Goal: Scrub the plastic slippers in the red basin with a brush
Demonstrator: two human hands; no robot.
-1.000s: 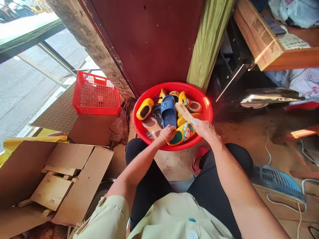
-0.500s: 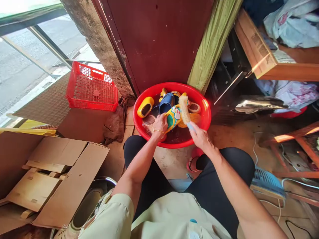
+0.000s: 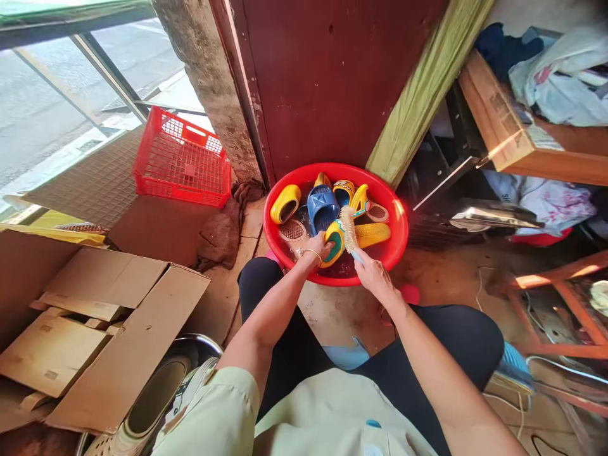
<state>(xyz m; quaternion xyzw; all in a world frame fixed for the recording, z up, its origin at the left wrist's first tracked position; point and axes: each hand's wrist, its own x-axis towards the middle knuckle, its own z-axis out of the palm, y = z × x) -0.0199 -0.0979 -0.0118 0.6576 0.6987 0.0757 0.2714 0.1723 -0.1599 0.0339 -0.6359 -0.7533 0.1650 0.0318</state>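
A red basin [image 3: 401, 244] of dark water holds several slippers and clogs. Near its front edge, my left hand [image 3: 322, 248] is closed on a yellow slipper with a green insole [image 3: 335, 240]. My right hand [image 3: 371, 272] grips the blue handle of a scrub brush [image 3: 349, 228], whose pale bristles are against or just beside that slipper; exact contact is hard to see. Behind lies a blue slipper [image 3: 323, 206], with a yellow clog [image 3: 285, 202] to its left. A yellow textured slipper [image 3: 373, 234] rests to the right of the brush.
A red plastic crate [image 3: 183, 164] stands at the left beside a brown cloth [image 3: 223, 234]. An open cardboard box [image 3: 137, 335] is near my left side. A maroon door [image 3: 327, 82] rises behind the basin. A wooden stool [image 3: 565, 304] and a blue fan [image 3: 513, 370] stand at right.
The yellow slipper has been turned and lowered toward the basin's front, with the brush moved down along it. The blue slipper sits at a different angle. The whole view has shifted slightly.
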